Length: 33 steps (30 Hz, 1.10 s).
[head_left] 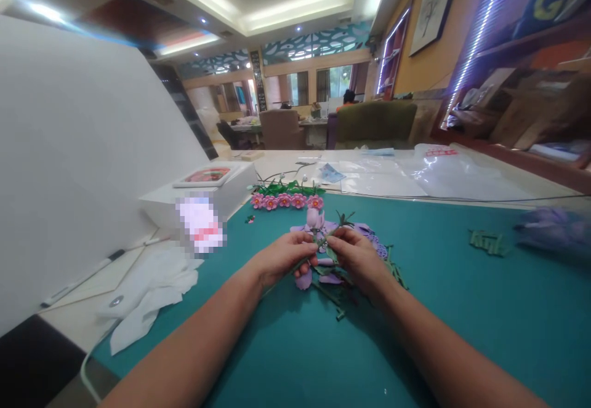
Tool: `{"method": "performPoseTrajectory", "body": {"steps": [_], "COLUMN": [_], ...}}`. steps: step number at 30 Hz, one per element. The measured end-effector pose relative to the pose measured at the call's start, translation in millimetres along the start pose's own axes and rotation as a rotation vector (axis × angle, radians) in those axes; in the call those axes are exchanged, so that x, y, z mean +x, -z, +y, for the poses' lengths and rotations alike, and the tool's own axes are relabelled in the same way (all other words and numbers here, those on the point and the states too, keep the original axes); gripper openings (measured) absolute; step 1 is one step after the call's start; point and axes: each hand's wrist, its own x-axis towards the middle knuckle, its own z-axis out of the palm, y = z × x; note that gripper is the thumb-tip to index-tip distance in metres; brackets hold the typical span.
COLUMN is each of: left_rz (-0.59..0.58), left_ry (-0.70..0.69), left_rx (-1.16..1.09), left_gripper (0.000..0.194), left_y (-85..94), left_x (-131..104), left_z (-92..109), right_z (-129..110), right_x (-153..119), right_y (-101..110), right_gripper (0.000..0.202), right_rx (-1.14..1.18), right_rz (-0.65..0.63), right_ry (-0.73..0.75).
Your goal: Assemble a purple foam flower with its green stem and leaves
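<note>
A green artificial flower stem (pixel 322 240) runs slantwise between my two hands, with small pointed green leaves at its upper right end. My left hand (pixel 289 255) pinches its lower part between thumb and fingers. Higher up, my right hand (pixel 357 253) grips the same stem near the leafy tip. Just beyond my hands stands a pale purple flower bud (pixel 315 218). Loose purple petals (pixel 331 279) and green stem pieces (pixel 329 296) lie beneath and around my hands, partly hidden by them. Purple lacy pieces (pixel 379 245) show behind my right hand.
A row of pink flowers (pixel 284 200) lies at the green mat's (pixel 443 328) far edge. Green pieces (pixel 488 242) and a purple bundle (pixel 549 228) are at right. On the left are a white box (pixel 240 189), a blurred-out screen (pixel 202 223) and crumpled tissue (pixel 154 297).
</note>
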Motion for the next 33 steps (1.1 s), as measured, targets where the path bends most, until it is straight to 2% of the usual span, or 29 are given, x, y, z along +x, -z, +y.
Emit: {"method": "performPoseTrajectory", "body": {"steps": [6,11,17,22,30,33], "left_rz": [0.143,0.247,0.281,0.278,0.343,0.360], "left_ry": [-0.072,-0.150,-0.199,-0.212,-0.248,-0.259], "left_rx": [0.161,0.338,0.445,0.480,0.562,0.606], "left_gripper": [0.031,0.035,0.030,0.021,0.012,0.018], "left_y": [3.5,11.0,17.7,17.4,17.9,18.0], "left_x": [-1,0,0,3,6,6], "left_z": [10,6,-2,-4,-10,-10], "right_z": [6,12,24,29,19,16], "right_x": [6,8,12,11,2,1], "right_y": [5,8,8,4,-9,-12], "right_gripper": [0.037,0.040,0.037,0.038,0.049,0.045], "right_rx": [0.059,0.104,0.200,0.178,0.075,0.047], "right_rz": [0.042,0.025,0.007,-0.001,0.073,0.096], "right_ry": [-0.022,-0.049,-0.073,-0.112,-0.100,-0.107]}}
